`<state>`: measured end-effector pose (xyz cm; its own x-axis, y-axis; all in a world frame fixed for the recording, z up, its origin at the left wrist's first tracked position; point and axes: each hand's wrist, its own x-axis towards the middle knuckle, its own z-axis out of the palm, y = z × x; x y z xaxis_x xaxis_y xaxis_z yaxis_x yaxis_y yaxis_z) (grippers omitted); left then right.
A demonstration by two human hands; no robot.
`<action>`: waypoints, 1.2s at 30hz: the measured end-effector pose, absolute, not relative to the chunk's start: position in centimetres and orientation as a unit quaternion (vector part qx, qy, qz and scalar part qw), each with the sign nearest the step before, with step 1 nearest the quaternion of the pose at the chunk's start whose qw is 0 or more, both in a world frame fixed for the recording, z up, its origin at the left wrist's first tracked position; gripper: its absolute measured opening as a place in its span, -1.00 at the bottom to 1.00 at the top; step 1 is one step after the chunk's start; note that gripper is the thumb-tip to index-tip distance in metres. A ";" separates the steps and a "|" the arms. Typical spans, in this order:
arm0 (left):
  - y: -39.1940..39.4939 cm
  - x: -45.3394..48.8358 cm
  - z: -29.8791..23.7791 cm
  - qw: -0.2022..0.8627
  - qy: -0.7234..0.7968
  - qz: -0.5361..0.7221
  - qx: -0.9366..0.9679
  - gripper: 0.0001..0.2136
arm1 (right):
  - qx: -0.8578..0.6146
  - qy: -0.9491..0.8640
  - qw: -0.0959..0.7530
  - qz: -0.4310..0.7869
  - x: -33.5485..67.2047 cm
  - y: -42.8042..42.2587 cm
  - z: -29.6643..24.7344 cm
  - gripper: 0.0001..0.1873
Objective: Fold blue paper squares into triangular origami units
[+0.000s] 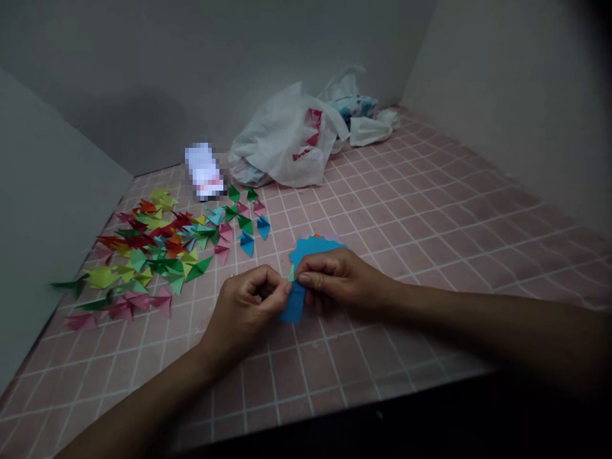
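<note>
A blue piece of origami paper [292, 311] is held between both hands, low over the table. My left hand [251, 296] pinches its upper left side with thumb and forefinger. On its right side, my right hand [342, 277] is closed on the same paper, thumb on top, the lower fingers partly hidden. Just behind my right hand lies a stack of coloured paper sheets [313, 245], blue on top, with orange and lilac edges showing. The exact folds in the held paper are too small to make out.
Many folded paper cranes [138, 258] in several colours spread over the left of the pink checked tablecloth [421, 217]. A lit phone [204, 171], blurred out, stands behind them. A white plastic bag [291, 137] and smaller bundles [356, 111] sit by the back wall.
</note>
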<state>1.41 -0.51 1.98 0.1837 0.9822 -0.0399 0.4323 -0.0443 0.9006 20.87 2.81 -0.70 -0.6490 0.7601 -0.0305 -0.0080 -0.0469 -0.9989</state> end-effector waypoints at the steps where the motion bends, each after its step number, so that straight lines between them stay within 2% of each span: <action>1: -0.5 1.4 2.0 0.423 0.550 0.327 0.641 -0.78 | -0.300 -0.625 0.290 0.659 20.9 2.8 -0.7 -0.70; 7: -0.1 1.1 1.8 0.482 0.533 0.322 0.616 -0.75 | -0.347 -0.593 0.279 0.671 20.8 2.6 -0.7 -0.63; 13: 0.6 0.0 1.1 0.547 0.483 0.384 0.566 -0.74 | -0.319 -0.500 0.316 0.741 21.0 3.1 -1.0 -0.60; 15: 0.9 -0.3 0.8 0.522 0.468 0.416 0.579 -0.77 | -0.303 -0.476 0.323 0.760 21.1 3.5 -1.1 -0.61; 17: 1.1 -0.4 0.6 0.490 0.466 0.439 0.592 -0.91 | -0.288 -0.451 0.322 0.781 21.1 3.7 -1.2 -0.60; 20: 0.9 -0.2 0.5 0.450 0.433 0.442 0.644 -0.84 | -0.283 -0.430 0.294 0.805 21.0 3.6 -1.6 -0.58; 22: 0.7 0.0 0.8 0.420 0.402 0.440 0.684 -0.93 | -0.281 -0.441 0.261 0.811 20.9 3.3 -1.7 -0.56; 25: 0.5 0.0 1.3 0.405 0.413 0.438 0.688 -0.92 | -0.294 -0.516 0.263 0.761 20.9 2.9 -1.7 -0.54; 28: 0.5 -0.1 1.5 0.456 0.449 0.416 0.646 -0.87 | -0.315 -0.603 0.347 0.645 21.3 3.0 -1.2 -0.50; 30: 0.5 0.1 1.5 0.501 0.468 0.380 0.621 -0.86 | -0.311 -0.603 0.363 0.638 21.3 3.1 -0.8 -0.55; 33: 0.3 0.5 1.4 0.537 0.485 0.340 0.600 -0.85 | -0.313 -0.600 0.348 0.650 21.1 3.0 -0.4 -0.75; 36: 0.2 0.8 1.4 0.552 0.488 0.345 0.582 -0.82 | -0.324 -0.609 0.337 0.641 20.8 2.8 -0.3 -0.80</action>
